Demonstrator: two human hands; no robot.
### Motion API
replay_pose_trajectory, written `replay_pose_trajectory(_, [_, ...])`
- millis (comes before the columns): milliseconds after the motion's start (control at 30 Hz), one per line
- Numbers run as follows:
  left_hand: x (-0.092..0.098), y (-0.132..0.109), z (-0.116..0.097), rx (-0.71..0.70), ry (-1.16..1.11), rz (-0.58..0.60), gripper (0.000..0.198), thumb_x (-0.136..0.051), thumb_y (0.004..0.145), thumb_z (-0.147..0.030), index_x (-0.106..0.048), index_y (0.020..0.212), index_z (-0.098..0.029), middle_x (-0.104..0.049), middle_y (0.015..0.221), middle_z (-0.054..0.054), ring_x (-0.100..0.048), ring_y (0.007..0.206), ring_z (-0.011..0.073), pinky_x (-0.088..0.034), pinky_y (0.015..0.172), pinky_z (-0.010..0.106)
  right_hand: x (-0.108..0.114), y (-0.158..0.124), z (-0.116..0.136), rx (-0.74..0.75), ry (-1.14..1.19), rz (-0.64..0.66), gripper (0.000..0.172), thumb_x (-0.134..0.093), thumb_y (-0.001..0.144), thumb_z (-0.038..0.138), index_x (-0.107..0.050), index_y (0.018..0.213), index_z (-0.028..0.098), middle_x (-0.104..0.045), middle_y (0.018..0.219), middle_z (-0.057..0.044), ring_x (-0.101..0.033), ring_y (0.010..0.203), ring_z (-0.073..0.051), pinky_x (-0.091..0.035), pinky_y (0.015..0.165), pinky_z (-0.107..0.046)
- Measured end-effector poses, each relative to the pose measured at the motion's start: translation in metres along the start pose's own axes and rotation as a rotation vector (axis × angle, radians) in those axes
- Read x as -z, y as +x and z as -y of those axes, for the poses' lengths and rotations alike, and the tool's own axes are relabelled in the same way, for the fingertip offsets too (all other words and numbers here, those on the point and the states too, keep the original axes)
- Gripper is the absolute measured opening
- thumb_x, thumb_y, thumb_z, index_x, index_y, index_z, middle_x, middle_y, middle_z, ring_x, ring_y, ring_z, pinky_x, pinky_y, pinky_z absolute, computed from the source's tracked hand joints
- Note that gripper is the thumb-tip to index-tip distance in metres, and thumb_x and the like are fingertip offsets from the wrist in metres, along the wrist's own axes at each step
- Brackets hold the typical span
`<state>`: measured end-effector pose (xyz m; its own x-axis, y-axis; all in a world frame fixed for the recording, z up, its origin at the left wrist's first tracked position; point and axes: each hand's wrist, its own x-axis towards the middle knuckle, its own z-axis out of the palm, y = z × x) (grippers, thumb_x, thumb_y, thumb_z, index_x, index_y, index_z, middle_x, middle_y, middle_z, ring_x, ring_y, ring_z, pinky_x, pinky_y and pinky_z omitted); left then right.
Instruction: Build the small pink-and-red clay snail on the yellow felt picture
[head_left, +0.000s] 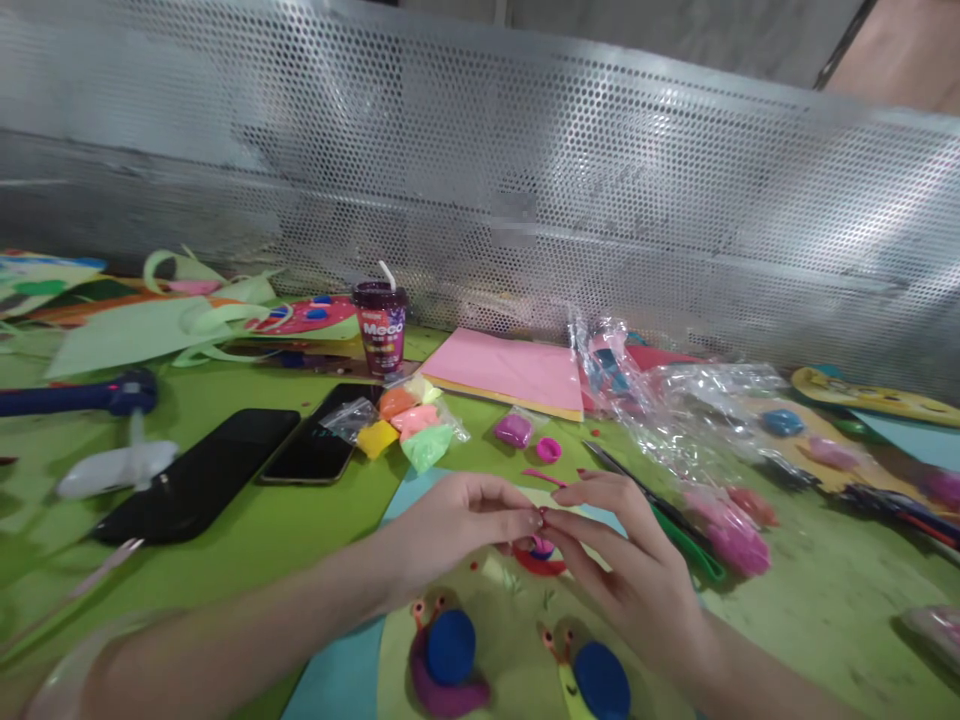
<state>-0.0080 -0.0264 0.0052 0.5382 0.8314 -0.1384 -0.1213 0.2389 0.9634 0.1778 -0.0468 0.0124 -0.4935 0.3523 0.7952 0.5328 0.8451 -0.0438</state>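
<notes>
My left hand (484, 515) and my right hand (626, 545) meet fingertip to fingertip in a pinch over a paper picture. Whatever lies between the fingertips is too small to make out. Just below them, partly hidden, is a red clay curve (541, 566) with pink and blue clay in it. Nearer to me on the paper sit a purple clay snail (448, 690) with a blue shell and a yellow clay snail (574, 700) with a blue shell. Beyond my fingers lie a pink clay ring (548, 450) and a thin pink clay strip (544, 478).
Bagged clay lumps (426, 448), two phones (217, 465), a Meco cup (381, 330) with a straw and pink paper (510, 370) lie beyond my hands. Green-handled scissors (686, 540), pink clay (739, 545) and clear plastic bags (675, 410) are at right. A perforated metal panel (450, 160) closes the back.
</notes>
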Motion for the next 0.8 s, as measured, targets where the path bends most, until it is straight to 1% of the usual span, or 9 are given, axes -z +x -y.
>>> replay_pose_trajectory(133, [0.0013,0.0004,0.0,-0.01,0.031,0.008,0.02,-0.07,0.069,-0.035,-0.067,0.074,-0.016,-0.063,0.068,0.0,-0.053,0.066,0.0113,-0.038,0.066,0.023,0.001,0.0015,0.0005,-0.014,-0.01,-0.028,0.014,-0.059,0.08,0.006,-0.06,0.088,0.017,-0.058,0.089,-0.006,-0.055,0.085,-0.018,-0.049,0.078,-0.037])
replay_pose_trajectory(233, [0.0021,0.0013,-0.0003,-0.007,0.039,0.01,0.02,-0.071,0.068,-0.035,-0.068,0.075,-0.016,-0.063,0.067,0.0,-0.053,0.065,0.0108,-0.037,0.065,0.023,0.0008,0.0021,-0.0005,-0.014,-0.004,-0.015,0.011,-0.06,0.081,0.007,-0.059,0.085,0.018,-0.058,0.088,-0.006,-0.056,0.084,-0.018,-0.049,0.078,-0.037])
replay_pose_trajectory(367, [0.0025,0.0025,-0.0007,-0.002,0.055,0.021,0.02,-0.07,0.069,-0.035,-0.068,0.074,-0.015,-0.063,0.067,0.0,-0.052,0.064,0.0101,-0.036,0.064,0.022,0.0011,0.001,-0.0016,-0.03,0.005,0.008,0.011,-0.06,0.081,0.009,-0.059,0.088,0.018,-0.057,0.089,-0.006,-0.055,0.086,-0.018,-0.049,0.078,-0.037])
replay_pose_trajectory(500, [0.0034,0.0023,-0.0004,-0.01,0.052,0.022,0.02,-0.07,0.07,-0.035,-0.068,0.074,-0.016,-0.063,0.068,0.0,-0.052,0.064,0.0102,-0.037,0.064,0.022,0.0006,-0.0003,-0.0025,-0.008,0.011,0.015,0.011,-0.059,0.083,0.011,-0.058,0.091,0.018,-0.056,0.09,-0.005,-0.055,0.084,-0.018,-0.049,0.079,-0.038])
replay_pose_trajectory(700, [0.0036,0.0018,-0.001,-0.016,0.04,0.073,0.021,-0.07,0.07,-0.036,-0.068,0.076,-0.016,-0.066,0.073,0.001,-0.057,0.068,0.0116,-0.04,0.066,0.023,-0.0012,-0.0005,-0.0022,-0.005,0.021,0.005,0.014,-0.057,0.083,0.007,-0.06,0.093,0.017,-0.056,0.091,-0.005,-0.054,0.085,-0.017,-0.048,0.079,-0.037])
replay_pose_trajectory(800, [0.0037,0.0026,-0.0001,-0.019,0.052,0.065,0.022,-0.07,0.07,-0.037,-0.068,0.077,-0.016,-0.066,0.073,0.001,-0.057,0.068,0.0121,-0.04,0.066,0.023,-0.0015,-0.0005,-0.0031,-0.003,0.034,0.006,0.014,-0.058,0.083,0.007,-0.06,0.093,0.016,-0.056,0.09,-0.005,-0.054,0.085,-0.017,-0.048,0.08,-0.036])
